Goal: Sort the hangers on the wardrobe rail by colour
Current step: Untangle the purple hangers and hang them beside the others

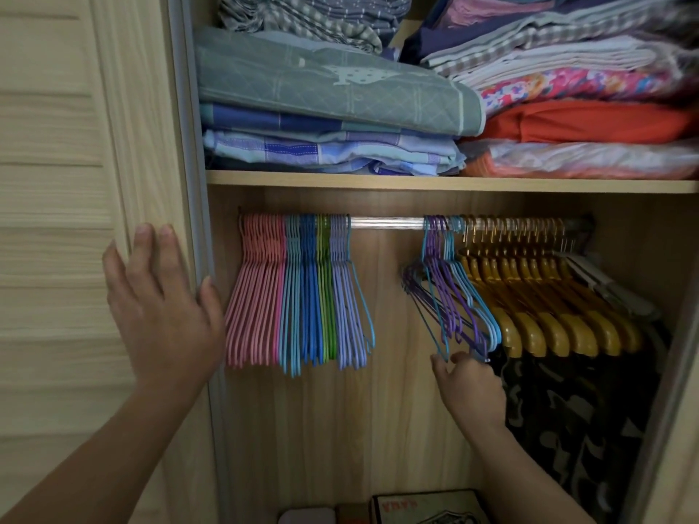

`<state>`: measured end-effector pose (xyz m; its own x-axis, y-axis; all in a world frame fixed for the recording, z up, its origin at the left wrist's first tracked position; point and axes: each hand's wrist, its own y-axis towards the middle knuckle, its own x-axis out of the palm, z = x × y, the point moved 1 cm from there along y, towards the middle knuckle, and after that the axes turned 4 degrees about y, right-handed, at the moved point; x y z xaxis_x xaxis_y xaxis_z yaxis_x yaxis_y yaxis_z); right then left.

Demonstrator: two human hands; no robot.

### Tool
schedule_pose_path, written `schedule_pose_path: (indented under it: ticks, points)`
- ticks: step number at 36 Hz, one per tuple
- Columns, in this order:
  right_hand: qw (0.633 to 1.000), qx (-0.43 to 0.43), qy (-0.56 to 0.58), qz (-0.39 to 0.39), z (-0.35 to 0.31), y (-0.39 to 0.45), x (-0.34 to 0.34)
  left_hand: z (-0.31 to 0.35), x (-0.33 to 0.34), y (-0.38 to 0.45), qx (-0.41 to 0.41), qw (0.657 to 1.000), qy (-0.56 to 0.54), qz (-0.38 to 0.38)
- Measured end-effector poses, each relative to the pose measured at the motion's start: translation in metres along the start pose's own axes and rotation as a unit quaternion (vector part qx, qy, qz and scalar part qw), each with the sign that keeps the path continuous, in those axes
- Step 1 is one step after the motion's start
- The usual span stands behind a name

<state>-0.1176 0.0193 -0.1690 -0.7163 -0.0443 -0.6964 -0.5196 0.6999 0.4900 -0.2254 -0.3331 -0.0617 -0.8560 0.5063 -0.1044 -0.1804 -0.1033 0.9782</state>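
Just above the right hand [469,387], whose fingers [440,363] are pinching the lower tips of the mixed purple and blue hangers [450,293], sorting is proceeding; next, lifting one hook towards the sorted hangers [299,293]. The left hand [162,296] is resting flat on the door [56,183]. The exact grip is blurring.

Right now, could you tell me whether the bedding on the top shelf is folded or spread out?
Folded: the bedding lies in flat stacked layers on the shelf, its folded edges showing.
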Motion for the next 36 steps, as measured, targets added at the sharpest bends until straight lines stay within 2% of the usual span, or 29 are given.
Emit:
schedule_pose_path:
  ticks: [5, 11, 18, 24, 28, 32, 36]
  points:
    - [1.000, -0.003, -0.018, -0.016, -0.010, 0.004, 0.006, 0.000, -0.002, 0.001, 0.003, 1.000, -0.001, -0.006]
    - [0.999, -0.024, 0.001, 0.025, -0.011, 0.008, 0.013, -0.002, -0.001, 0.002, 0.018, 1.000, 0.006, 0.004]
    - [0.993, -0.086, 0.026, 0.078, -0.019, 0.007, -0.005, 0.000, 0.000, 0.001, 0.018, 1.000, 0.007, 0.007]
    - [0.984, -0.150, 0.035, 0.092, -0.044, 0.010, -0.030, 0.000, 0.001, 0.001, 0.012, 1.000, 0.007, 0.011]
    - [0.986, -0.156, 0.025, 0.048, -0.060, 0.009, -0.030, 0.000, 0.001, 0.002, 0.014, 1.000, 0.007, 0.011]
    - [0.982, -0.173, 0.065, -0.042, -0.073, 0.003, -0.022, -0.001, 0.002, 0.003, 0.014, 1.000, 0.008, 0.014]
    - [0.970, -0.180, 0.144, -0.080, -0.078, 0.003, -0.004, -0.001, 0.002, 0.002, 0.011, 1.000, 0.009, 0.013]
